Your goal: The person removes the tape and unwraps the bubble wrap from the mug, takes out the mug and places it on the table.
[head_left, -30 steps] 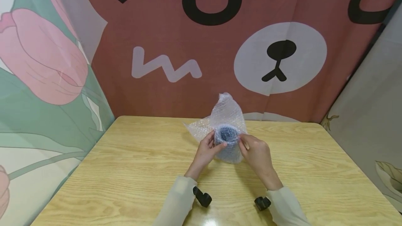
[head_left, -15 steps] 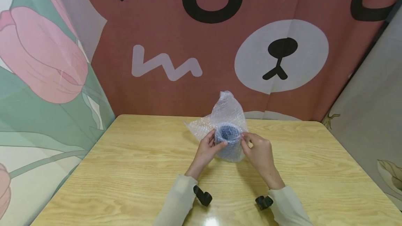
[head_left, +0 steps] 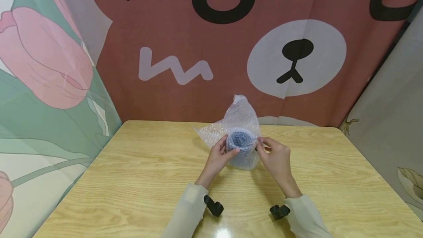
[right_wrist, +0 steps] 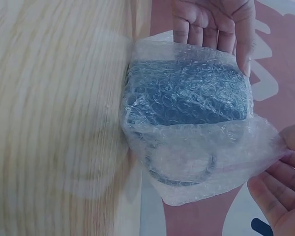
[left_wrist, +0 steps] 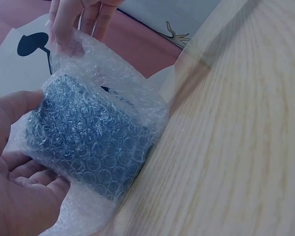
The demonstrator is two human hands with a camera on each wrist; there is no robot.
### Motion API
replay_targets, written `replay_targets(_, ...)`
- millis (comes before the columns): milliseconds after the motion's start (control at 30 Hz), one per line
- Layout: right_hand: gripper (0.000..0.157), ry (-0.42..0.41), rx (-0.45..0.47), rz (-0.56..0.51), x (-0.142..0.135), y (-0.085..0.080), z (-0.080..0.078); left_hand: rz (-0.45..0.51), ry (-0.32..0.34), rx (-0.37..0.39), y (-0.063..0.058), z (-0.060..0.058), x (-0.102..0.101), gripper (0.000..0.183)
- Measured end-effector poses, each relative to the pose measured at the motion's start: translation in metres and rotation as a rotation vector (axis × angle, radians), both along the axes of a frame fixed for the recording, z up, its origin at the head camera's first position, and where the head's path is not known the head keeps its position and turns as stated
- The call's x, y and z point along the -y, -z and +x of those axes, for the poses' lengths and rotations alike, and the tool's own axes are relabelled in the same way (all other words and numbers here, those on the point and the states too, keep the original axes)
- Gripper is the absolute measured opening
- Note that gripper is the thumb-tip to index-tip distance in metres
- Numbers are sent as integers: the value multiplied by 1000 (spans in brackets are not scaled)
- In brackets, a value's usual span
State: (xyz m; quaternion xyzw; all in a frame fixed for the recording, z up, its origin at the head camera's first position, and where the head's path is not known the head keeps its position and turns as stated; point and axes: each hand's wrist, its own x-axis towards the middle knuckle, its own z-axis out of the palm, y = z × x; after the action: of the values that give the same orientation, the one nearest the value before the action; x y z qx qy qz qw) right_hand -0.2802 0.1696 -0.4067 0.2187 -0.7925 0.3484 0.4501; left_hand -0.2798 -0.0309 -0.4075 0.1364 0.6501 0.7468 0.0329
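A dark blue mug (head_left: 240,139) stands on the table, wrapped in clear bubble wrap (head_left: 242,116). Its open top faces up toward the head camera. The ring of its handle (right_wrist: 214,164) shows through the wrap in the right wrist view. My left hand (head_left: 216,159) grips the wrapped mug from the left, thumb at the near rim and fingers round the side. On the other side, my right hand (head_left: 275,159) pinches the loose edge of the bubble wrap between thumb and fingers, pulling it out from the mug's handle side.
The light wooden table (head_left: 148,179) reaches back to a brown curtain (head_left: 172,102) printed with a bear face. A flower-print curtain (head_left: 49,61) hangs at the left. Loose bubble wrap rises behind the mug and spreads to its left. Small black cameras sit at both wrists.
My right hand has moved slightly to the right, drawing the pinched edge of the bubble wrap away from the mug. The left hand keeps its grip in about the same place.
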Motion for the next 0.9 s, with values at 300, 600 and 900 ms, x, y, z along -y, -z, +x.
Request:
replay_targets(300, 6, 22, 59, -82, -2, -3, 1, -51, -1, -8, -2, 1, 0, 71)
replay_targets(600, 10, -13, 143, -69, -3, -5, 3, -49, -9, -27, 10, -6, -2, 72)
replay_targets(900, 24, -56, 144, 69, -2, -9, 7, -42, 3, -31, 0, 1, 0, 72)
